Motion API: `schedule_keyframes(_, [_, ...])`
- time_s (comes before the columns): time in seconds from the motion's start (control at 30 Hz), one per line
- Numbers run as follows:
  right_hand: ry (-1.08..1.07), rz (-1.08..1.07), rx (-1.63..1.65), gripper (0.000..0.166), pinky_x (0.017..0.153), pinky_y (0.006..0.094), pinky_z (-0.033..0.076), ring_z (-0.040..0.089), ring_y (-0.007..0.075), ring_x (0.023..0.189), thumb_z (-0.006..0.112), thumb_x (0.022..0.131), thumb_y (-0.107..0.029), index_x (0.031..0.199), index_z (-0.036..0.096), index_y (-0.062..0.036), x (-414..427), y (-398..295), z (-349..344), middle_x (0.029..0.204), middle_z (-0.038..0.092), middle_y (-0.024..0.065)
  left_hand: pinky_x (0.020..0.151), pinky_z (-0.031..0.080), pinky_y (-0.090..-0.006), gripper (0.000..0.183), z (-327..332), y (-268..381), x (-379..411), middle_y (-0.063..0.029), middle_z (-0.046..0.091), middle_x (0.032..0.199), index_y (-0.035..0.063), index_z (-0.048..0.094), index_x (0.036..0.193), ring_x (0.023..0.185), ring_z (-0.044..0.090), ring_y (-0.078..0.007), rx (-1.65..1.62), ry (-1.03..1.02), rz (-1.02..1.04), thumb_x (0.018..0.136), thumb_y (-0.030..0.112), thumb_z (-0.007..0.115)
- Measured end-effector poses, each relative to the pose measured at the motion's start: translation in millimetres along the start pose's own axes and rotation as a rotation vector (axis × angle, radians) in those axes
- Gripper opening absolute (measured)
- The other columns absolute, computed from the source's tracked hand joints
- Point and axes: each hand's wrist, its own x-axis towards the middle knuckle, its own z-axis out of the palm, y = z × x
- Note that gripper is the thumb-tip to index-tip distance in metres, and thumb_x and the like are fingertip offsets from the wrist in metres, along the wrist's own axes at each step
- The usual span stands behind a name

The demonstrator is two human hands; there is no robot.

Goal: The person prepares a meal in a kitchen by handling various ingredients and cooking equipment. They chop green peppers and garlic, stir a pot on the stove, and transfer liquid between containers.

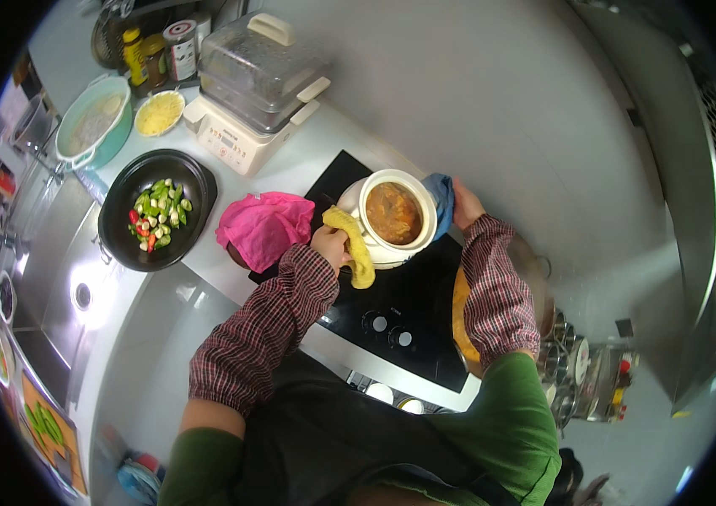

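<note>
A white ceramic pot [389, 254] filled with an orange-brown stew [394, 214] is over the black glass gas hob [408, 297]; I cannot tell whether it rests there or is lifted. My left hand [331, 243] grips a folded yellow cloth [358, 253] against the pot's near left side. At the opposite side, my right hand [467, 205] presses a blue cloth [440, 205] to the pot, its fingers partly hidden. Left of the pot, a bright pink cloth [266, 228] covers most of a brown, rounded object.
A black pan [111, 215] of chopped green and red peppers and garlic stands left, by the sink [54, 278]. Behind are a food steamer [257, 95], a bowl of yellow shreds [160, 114] and a turquoise basin [111, 136]. Beneath my right forearm sits a wide pan [464, 316] with orange contents.
</note>
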Motion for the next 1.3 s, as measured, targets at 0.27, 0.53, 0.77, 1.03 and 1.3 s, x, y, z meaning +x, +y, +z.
schedule_keyframes(0.27, [-0.078, 0.04, -0.272, 0.031, 0.082, 0.0347, 0.048, 0.061, 0.0211, 0.088, 0.047, 0.091, -0.02, 0.11, 0.053, 0.0043, 26, 10, -10, 0.102, 0.061, 0.0135, 0.072, 0.048, -0.0392, 0.033, -1, -34, 40, -0.0201, 0.063, 0.087, -0.0025, 0.06, 0.094, 0.081, 0.061, -0.0334, 0.551, 0.287, 0.341, 0.085, 0.026, 0.046])
schedule_keyframes(0.53, [-0.134, -0.056, -0.286, 0.031, 0.08, 0.0339, 0.049, 0.06, 0.0224, 0.089, 0.051, 0.088, -0.015, 0.11, 0.051, 0.007, -27, -28, 81, 0.1, 0.06, 0.0147, 0.055, 0.044, -0.0274, 0.026, -13, 10, -8, -0.0083, 0.062, 0.073, -0.0027, 0.061, 0.091, 0.062, 0.058, -0.0153, 0.327, 0.409, 0.324, 0.086, 0.019, 0.047])
schedule_keyframes(0.77, [-0.257, -0.094, -0.458, 0.025, 0.067, 0.0272, 0.048, 0.058, 0.0159, 0.075, 0.054, 0.085, -0.014, 0.102, 0.052, 0.0042, -14, -44, 175, 0.087, 0.06, 0.0096, 0.049, 0.045, -0.0259, 0.025, -38, 89, -99, -0.0057, 0.059, 0.075, 0.0004, 0.054, 0.103, 0.055, 0.055, -0.0147, -0.057, 0.333, 0.138, 0.091, 0.017, 0.04])
schedule_keyframes(1.03, [-0.409, -0.067, -0.574, 0.009, 0.06, 0.0244, 0.048, 0.056, 0.0114, 0.064, 0.056, 0.085, -0.012, 0.087, 0.052, -0.0042, 14, -4, 309, 0.075, 0.058, 0.0034, 0.069, 0.052, -0.0347, 0.028, -118, 120, -151, -0.0119, 0.059, 0.095, -0.0024, 0.048, 0.109, 0.08, 0.061, -0.0218, -0.288, 0.352, 0.07, 0.091, 0.014, 0.035])
schedule_keyframes(1.3, [-0.382, 0.075, -0.715, 0.01, 0.061, 0.0238, 0.046, 0.057, 0.0111, 0.067, 0.06, 0.082, -0.01, 0.086, 0.052, -0.0049, 31, 17, 396, 0.078, 0.06, 0.0045, 0.075, 0.052, -0.0378, 0.026, -185, 142, -161, -0.0134, 0.058, 0.095, -0.0051, 0.047, 0.106, 0.082, 0.061, -0.0247, -0.412, 0.385, -0.127, 0.088, 0.011, 0.036])
